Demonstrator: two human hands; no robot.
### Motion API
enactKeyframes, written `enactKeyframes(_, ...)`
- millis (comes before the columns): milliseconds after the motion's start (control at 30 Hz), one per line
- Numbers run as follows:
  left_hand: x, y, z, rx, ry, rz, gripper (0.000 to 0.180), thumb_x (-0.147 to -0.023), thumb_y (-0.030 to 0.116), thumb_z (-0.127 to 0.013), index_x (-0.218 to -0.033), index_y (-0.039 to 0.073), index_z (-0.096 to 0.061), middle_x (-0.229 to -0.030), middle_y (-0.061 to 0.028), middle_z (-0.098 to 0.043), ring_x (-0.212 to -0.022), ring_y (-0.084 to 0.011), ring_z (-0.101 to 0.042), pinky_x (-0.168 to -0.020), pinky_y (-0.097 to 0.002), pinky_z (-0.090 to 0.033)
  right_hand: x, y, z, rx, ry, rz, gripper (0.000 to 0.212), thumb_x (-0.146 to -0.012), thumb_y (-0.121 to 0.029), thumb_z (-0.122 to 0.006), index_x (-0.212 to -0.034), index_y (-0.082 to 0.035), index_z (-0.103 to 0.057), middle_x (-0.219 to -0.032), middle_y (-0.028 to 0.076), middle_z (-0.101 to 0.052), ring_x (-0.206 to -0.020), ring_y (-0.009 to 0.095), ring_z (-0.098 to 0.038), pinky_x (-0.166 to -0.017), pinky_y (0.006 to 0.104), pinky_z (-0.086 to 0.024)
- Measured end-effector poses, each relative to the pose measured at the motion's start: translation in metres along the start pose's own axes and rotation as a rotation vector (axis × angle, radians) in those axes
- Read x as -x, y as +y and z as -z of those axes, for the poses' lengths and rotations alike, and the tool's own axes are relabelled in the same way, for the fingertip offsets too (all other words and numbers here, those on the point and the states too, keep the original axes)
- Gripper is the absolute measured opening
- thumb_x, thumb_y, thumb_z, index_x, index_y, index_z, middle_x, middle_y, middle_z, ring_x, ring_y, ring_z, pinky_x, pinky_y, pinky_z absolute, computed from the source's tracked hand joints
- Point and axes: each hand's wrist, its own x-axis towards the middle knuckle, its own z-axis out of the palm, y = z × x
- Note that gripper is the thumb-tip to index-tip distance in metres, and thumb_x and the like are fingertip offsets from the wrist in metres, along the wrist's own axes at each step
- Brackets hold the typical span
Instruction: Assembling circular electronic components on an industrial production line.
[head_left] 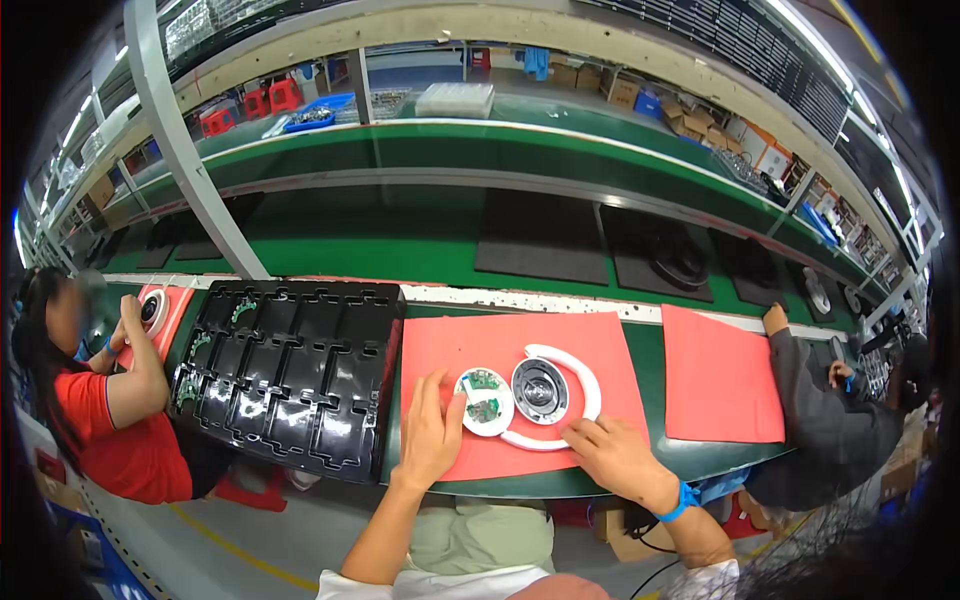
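My left hand point(432, 432) grips the left edge of a white round housing point(485, 418) with green circuit boards inside, its thumb against the rim. The fingers of my right hand point(618, 458) are closed at the lower right of a white curved ring point(586, 385). A dark round speaker-like unit point(541, 391) with a light rim sits within the ring's curve, right of the housing. These parts are over a red mat point(480, 338) on the green bench. Part of the ring's lower edge is hidden by my right fingers.
Left of the mat stands a black moulded tray point(290, 370) with several green circuit boards in its left compartments. A second red mat point(720, 380) lies to the right. Co-workers sit on both sides. Beyond the bench, dark pads point(540, 235) lie on a green conveyor.
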Motion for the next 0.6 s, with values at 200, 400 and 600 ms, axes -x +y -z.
enactKeyframes(200, 0.004, -0.009, 0.008, 0.06, 0.084, -0.035, 0.048, -0.104, 0.015, -0.062, -0.144, -0.007, -0.049, -0.121, -0.0223, -0.059, -0.079, -0.0267, -0.058, -0.077, -0.0396, -0.05, -0.037, 0.026, 0.014, 0.025, 0.076, 0.038, 0.029, -0.087, -0.006, -0.063, -0.116, -0.006, -0.067, -0.112, 0.01, -0.064, -0.095, 0.03, -0.069, -0.073, 0.0435, -0.057)
enactKeyframes(400, -0.001, -0.003, 0.003, -0.086, 0.024, -0.064, 0.035, -0.104, 0.014, -0.064, -0.134, -0.002, -0.061, -0.108, -0.015, -0.063, -0.074, -0.023, -0.057, -0.072, -0.037, -0.049, -0.132, 0.104, -0.011, 0.035, 0.334, -0.147, 0.019, -0.092, -0.005, -0.059, -0.109, -0.004, -0.067, -0.108, 0.015, -0.064, -0.096, 0.038, -0.068, -0.074, 0.0502, -0.056)
enactKeyframes(600, -0.004, -0.013, -0.006, -0.232, 0.017, -0.173, 0.013, -0.098, 0.011, -0.069, -0.106, 0.001, -0.07, -0.096, -0.0174, -0.069, -0.084, -0.0315, -0.067, -0.076, -0.0416, -0.053, -0.222, 0.189, -0.07, 0.242, 0.45, -0.405, 0.012, -0.09, -0.004, -0.062, -0.098, -0.005, -0.071, -0.106, 0.017, -0.068, -0.096, 0.038, -0.073, -0.075, 0.0514, -0.061)
